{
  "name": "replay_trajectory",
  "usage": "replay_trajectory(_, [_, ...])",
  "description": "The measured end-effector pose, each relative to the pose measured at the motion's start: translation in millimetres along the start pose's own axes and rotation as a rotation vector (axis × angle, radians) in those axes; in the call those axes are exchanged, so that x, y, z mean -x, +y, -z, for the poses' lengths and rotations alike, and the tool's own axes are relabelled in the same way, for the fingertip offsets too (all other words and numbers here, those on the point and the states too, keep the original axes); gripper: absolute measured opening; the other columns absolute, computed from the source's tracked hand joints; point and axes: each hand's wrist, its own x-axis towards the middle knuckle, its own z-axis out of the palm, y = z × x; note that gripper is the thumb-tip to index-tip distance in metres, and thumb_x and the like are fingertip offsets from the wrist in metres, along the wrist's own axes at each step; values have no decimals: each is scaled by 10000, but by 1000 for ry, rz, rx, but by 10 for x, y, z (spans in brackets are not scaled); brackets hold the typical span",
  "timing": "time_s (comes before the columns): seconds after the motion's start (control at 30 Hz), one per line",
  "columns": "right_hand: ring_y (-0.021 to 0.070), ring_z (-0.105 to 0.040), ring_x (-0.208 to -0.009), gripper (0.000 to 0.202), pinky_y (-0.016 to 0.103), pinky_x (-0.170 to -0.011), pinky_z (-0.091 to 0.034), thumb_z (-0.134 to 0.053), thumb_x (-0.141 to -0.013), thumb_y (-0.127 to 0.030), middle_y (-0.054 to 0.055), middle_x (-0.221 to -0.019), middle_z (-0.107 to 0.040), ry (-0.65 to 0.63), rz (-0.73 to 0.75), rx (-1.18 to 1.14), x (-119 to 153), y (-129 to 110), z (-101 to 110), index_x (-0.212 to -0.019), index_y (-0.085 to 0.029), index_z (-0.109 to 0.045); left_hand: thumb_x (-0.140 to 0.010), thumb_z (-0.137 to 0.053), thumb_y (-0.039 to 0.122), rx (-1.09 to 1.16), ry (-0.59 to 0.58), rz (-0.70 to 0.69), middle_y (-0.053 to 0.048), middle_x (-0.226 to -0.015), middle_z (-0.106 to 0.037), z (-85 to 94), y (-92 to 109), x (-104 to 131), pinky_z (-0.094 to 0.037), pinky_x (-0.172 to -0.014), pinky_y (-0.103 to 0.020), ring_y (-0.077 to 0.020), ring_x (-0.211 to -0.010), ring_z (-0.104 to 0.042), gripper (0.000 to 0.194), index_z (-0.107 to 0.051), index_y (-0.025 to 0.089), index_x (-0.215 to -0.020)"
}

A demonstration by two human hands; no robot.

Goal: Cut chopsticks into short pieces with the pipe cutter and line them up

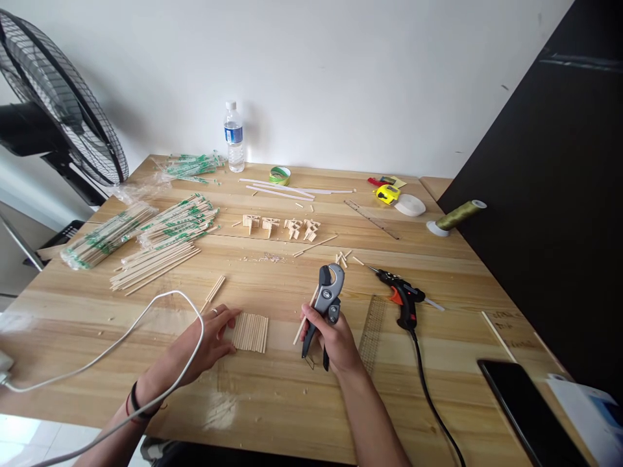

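A row of short cut wooden sticks (250, 333) lies side by side on the table. My left hand (217, 334) rests at the row's left edge, thumb and fingers apart, fingertips touching the end sticks. In my right hand (338, 340) is a grey and black pipe cutter (327, 295), held upright with its curved jaw at the top. A thin wooden stick (299, 332) is also in the right hand, slanting beside the cutter. Just beyond my left hand lie a few longer sticks (214, 290).
Small stick assemblies (294, 228) stand mid-table. Chopstick bundles (111, 235) lie left. A glue gun (403, 295), ruler (372, 334) and phone (528, 408) are at right. A white cable (146, 318) crosses over my left forearm. A water bottle (234, 139) stands by the wall.
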Motion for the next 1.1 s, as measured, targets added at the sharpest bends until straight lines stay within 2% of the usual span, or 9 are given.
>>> replay_trajectory(0.13, [145, -590, -476, 399, 249, -488, -499, -826, -806, -546, 1, -558, -641, 3, 3, 1, 5, -3, -1, -717, -186, -679, -867, -688, 165, -10, -24, 1, -29, -1029, -595, 60, 55, -24, -534, -806, -344, -189, -837, -595, 602, -524, 262, -1438])
replay_trajectory(0.37, [153, -577, -466, 421, 266, -469, -512, -837, -777, -566, 1, -555, -624, 17, -23, -3, 19, -32, -20, -698, -186, -675, -868, -658, 149, -10, -27, -5, -25, -1005, -592, 91, 112, -45, -537, -783, -340, -194, -837, -612, 514, -588, 260, -1365])
replay_trajectory(0.57, [150, -585, -464, 424, 263, -462, -515, -848, -767, -560, 3, -558, -622, 17, -27, -16, 14, -40, -23, -692, -179, -679, -902, -650, 203, -30, -36, -27, -19, -1001, -606, 126, 160, -16, -547, -806, -345, -189, -837, -625, 544, -528, 266, -1428])
replay_trajectory(0.63, [148, -588, -464, 419, 261, -463, -511, -846, -773, -554, 0, -567, -624, 9, -21, -15, 13, -44, -23, -698, -179, -677, -965, -583, 238, -28, 13, -44, -21, -998, -621, 145, 173, -25, -548, -821, -338, -189, -858, -637, 441, -542, 264, -1403])
replay_trajectory(0.67, [146, -590, -463, 416, 258, -464, -505, -842, -780, -552, -3, -568, -624, 0, -17, -11, 14, -47, -24, -702, -178, -676, -994, -546, 255, -44, 75, -35, -23, -990, -628, 155, 171, -39, -546, -831, -336, -191, -868, -643, 368, -570, 256, -1361])
replay_trajectory(0.77, [140, -592, -459, 414, 250, -466, -486, -840, -784, -549, -10, -573, -621, -23, -14, -6, 16, -58, -27, -716, -176, -675, -1014, -522, 305, -148, 367, 75, -57, -1024, -625, 180, 120, -113, -535, -871, -376, -226, -904, -640, 275, -613, 199, -1251])
replay_trajectory(0.83, [142, -595, -467, 417, 251, -473, -482, -846, -774, -552, -9, -580, -622, -21, -16, -2, 15, -61, -25, -723, -173, -680, -972, -579, 318, -201, 486, 145, -92, -1061, -613, 194, 57, -168, -518, -905, -434, -275, -946, -625, 256, -624, 168, -1175])
replay_trajectory(0.97, [152, -600, -495, 415, 260, -491, -490, -850, -764, -555, 4, -596, -642, -4, -16, 0, 1, -59, -16, -738, -171, -695, -937, -596, 303, -186, 505, 186, -95, -963, -603, 208, -26, -216, -491, -905, -471, -319, -949, -606, 119, -611, 191, -903])
replay_trajectory(1.1, [173, -618, -569, 362, 288, -553, -527, -856, -770, -511, 16, -642, -663, -21, 41, 2, -20, -154, -54, -781, -181, -708, -957, -576, 343, -67, 462, 164, -64, -888, -616, 143, 81, -234, -507, -759, -385, -258, -820, -623, 155, -586, 207, -885])
